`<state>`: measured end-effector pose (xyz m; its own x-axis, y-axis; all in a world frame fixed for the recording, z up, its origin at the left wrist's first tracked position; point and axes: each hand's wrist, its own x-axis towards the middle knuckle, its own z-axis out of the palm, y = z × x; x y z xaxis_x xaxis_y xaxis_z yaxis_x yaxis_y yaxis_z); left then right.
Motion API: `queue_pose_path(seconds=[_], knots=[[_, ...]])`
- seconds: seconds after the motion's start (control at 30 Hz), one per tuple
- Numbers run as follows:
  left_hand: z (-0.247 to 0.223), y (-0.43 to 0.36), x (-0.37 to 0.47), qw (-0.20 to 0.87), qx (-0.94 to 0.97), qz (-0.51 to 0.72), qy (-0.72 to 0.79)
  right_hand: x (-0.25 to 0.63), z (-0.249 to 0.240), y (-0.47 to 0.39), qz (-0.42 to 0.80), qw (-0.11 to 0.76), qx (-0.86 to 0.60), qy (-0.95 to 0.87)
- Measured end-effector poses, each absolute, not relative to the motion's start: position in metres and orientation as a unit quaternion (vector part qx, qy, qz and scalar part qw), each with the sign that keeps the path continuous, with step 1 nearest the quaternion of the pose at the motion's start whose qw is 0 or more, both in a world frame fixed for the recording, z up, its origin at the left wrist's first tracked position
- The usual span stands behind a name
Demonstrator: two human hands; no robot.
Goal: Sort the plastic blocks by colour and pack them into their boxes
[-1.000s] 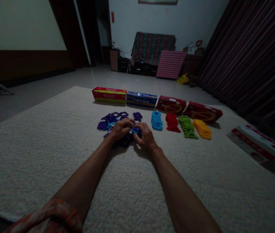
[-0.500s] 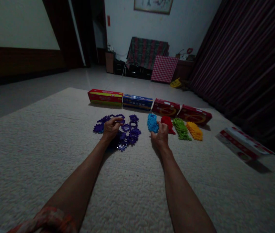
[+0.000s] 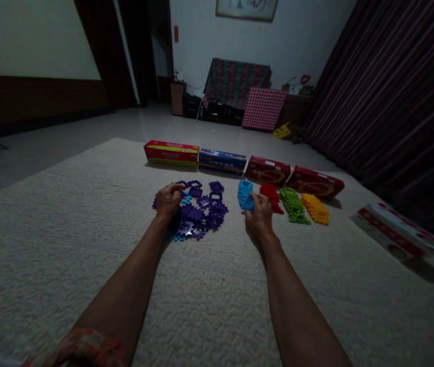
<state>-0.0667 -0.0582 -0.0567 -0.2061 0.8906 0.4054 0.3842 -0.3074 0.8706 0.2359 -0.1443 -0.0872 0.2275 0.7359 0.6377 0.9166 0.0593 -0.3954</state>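
Observation:
My left hand [image 3: 169, 201] is over the left part of a loose heap of purple notched plastic building pieces [image 3: 194, 213], its fingers bent together. Anything between those fingertips is hidden. A few light-blue pieces [image 3: 186, 198] show among the purple ones. My right hand [image 3: 261, 216] grips the near right corner of a blue pile of similar pieces [image 3: 245, 193], thumb and fingers curled against it. Just right of the blue pile lies a red pile [image 3: 270, 197], partly behind my right fingers. Beyond it are a green pile [image 3: 295, 206] and a yellow-orange pile [image 3: 315, 209].
Behind the piles stands a row of boxes: a red and yellow box [image 3: 171, 154], a blue box [image 3: 222, 162] and two dark red boxes [image 3: 268, 171]. A red and white box [image 3: 404, 229] sits at the right. Everything rests on a pale quilted cover [image 3: 209, 300].
My left hand has shifted left over the purple heap, uncovering light-blue pieces. The right hand stays at the blue pile. The whole view has moved slightly.

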Motion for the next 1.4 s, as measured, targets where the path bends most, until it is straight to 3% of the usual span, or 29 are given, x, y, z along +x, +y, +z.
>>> queue_pose_path(seconds=[0.23,0.4,0.83,1.17,1.4], knots=[[-0.054,-0.057,-0.077,0.181,0.588,0.545,0.570,0.231,-0.086,-0.141,-0.147,0.416,-0.650,-0.619],[-0.059,-0.060,-0.075,0.149,0.698,0.428,0.554,0.218,-0.077,-0.139,-0.169,0.458,-0.598,-0.636],[-0.071,-0.062,-0.076,0.023,0.805,0.276,0.525,0.178,-0.073,-0.145,-0.044,0.438,-0.513,-0.737],[-0.066,-0.059,-0.075,0.087,0.800,0.323,0.499,0.172,-0.082,-0.144,-0.017,0.392,-0.520,-0.759],[-0.054,-0.057,-0.070,0.202,0.745,0.452,0.447,0.168,-0.078,-0.146,-0.032,0.394,-0.542,-0.742]])
